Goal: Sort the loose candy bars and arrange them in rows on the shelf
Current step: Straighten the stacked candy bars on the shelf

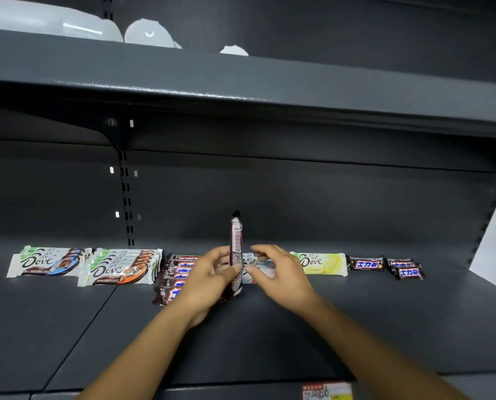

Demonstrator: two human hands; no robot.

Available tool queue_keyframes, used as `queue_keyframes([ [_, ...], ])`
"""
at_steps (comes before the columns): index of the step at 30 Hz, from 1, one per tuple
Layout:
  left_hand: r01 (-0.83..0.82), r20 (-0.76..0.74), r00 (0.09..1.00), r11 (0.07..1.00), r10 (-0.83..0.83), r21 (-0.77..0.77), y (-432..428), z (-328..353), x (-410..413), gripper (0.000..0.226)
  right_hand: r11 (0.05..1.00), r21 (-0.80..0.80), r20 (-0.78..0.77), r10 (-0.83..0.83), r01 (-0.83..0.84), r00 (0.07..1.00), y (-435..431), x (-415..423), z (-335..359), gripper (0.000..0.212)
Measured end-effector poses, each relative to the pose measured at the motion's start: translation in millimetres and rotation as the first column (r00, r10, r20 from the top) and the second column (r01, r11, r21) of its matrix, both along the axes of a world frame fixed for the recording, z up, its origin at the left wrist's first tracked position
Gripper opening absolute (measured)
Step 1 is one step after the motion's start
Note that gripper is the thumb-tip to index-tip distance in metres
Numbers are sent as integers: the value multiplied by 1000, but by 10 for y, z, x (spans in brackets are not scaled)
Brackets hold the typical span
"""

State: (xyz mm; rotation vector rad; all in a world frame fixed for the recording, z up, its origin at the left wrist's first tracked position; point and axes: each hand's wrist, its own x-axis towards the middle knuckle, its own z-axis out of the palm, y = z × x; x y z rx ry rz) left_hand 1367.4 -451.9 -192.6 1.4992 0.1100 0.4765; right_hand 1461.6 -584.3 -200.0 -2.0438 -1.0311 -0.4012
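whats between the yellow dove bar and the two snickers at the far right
One single Snickers bar lies flat on the shelf between the yellow Dove bar and the two Snickers, seen in the head view.

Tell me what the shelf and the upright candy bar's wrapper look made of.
The shelf: probably painted sheet metal, dark grey, matte with a faint sheen along its folded front edges. The candy bar wrapper, gripped by the left hand: apparently thin printed plastic film, slightly glossy, with a crimped sealed top end.
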Motion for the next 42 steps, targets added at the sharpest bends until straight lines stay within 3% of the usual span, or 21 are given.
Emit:
queue_keyframes([
  [3,105,28,995,969,-101,-222,-104,-7,-13,25,998,27,-59,64,-63,996,-69,-119,23,40],
  [6,147,51,989,931,-138,-334,-200,-14,-67,25,991,50,-147,128,-122,981,-178,-223,41,41],
  [10,132,7,991,942,-137,-309,-307,-39,-170,25,996,20,-56,83,-82,995,-308,-295,29,42],
  [18,-121,-35,993,907,117,-404,-236,-53,-344,17,995,-96,-22,-29,26,999,-430,-429,4,42],
  [23,-181,-60,983,902,172,-392,-305,-56,-422,5,999,-19,-48,-46,45,998,-196,-609,-70,33],
  [28,-385,-162,920,903,358,-191,-305,-39,-402,14,1000,15,-13,-15,16,1000,105,-780,-185,31],
  [32,-420,-188,898,903,399,-89,-158,33,-463,7,995,2,41,98,-98,994,182,-889,-191,29],
  [35,-434,-167,877,892,450,126,-9,49,-529,11,988,-41,130,150,-146,980,162,-883,-172,24],
  [39,-415,-68,832,699,550,583,118,49,-636,35,995,-19,218,99,-98,971,181,-847,-135,27],
  [42,-364,28,836,515,548,776,183,-12,-706,40,999,-2,293,37,-38,956,201,-813,-142,38],
])
